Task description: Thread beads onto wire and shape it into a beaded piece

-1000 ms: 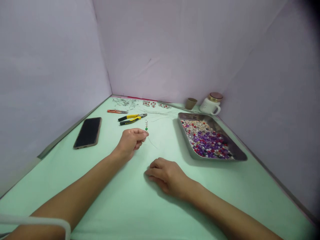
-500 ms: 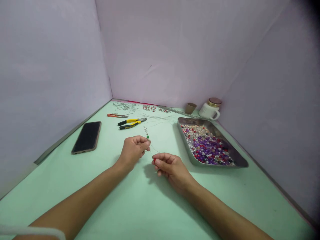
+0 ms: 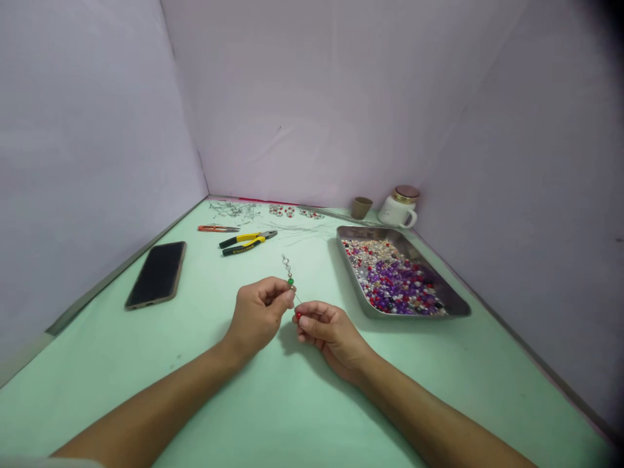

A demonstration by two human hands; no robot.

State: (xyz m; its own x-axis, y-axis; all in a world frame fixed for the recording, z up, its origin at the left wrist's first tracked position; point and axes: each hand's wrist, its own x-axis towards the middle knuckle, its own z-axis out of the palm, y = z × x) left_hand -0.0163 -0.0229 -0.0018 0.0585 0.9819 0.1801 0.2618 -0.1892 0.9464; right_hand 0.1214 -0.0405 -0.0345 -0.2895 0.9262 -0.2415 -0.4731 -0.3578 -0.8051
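Beaded wire [image 3: 287, 270] stands up from the left hand at the middle of the table [image 3: 244, 416], pale beads on its upper part and a green bead [image 3: 291, 281] just above the fingertips. From the left: a dark-screened phone [image 3: 156, 274] lies flat near the table's edge. Beyond it are orange-handled snips [image 3: 214, 229], a tangle of short wires [image 3: 234, 210] by the back wall, then yellow-and-black pliers [image 3: 248, 242]. The left hand [image 3: 263, 311] pinches the beaded wire between thumb and forefinger. Behind lie small red-and-clear bead pieces [image 3: 281, 210] and loose thin wires [image 3: 302, 227]. The wire's lower end slants to a red bead [image 3: 298, 315], gripped by the right hand [image 3: 331, 331] at its thumb and fingertips; whether the wire has entered it, I cannot tell. Farther right, a brown cup [image 3: 361, 208] and a lidded white mug [image 3: 397, 213] stand behind a metal tray [image 3: 451, 296] of mixed beads [image 3: 394, 279], largely purple nearer the person and paler at the far end.
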